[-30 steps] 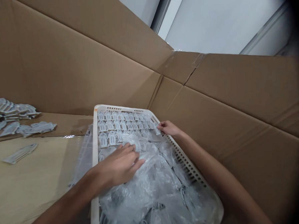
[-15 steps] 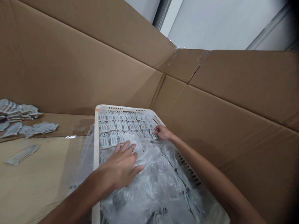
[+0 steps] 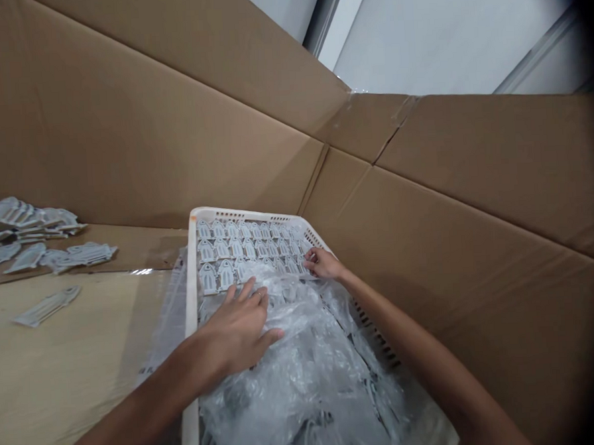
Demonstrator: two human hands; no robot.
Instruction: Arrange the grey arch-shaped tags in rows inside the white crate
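Observation:
A white perforated tray lies in front of me, holding rows of small grey plastic parts at its far end. Crumpled clear plastic film covers the near part of the tray. My left hand lies flat on the film with fingers stretched out, a ring on one finger. My right hand is at the tray's right rim, its fingers pinched at the far edge of the film next to the parts.
Tall cardboard walls stand close behind and to the right of the tray. On the cardboard surface at the left lie several loose grey parts and a heap of them farther back.
My right hand has moved from the tray's right rim a little inward and nearer, onto the film's edge. My left hand has stayed flat on the film, shifting slightly.

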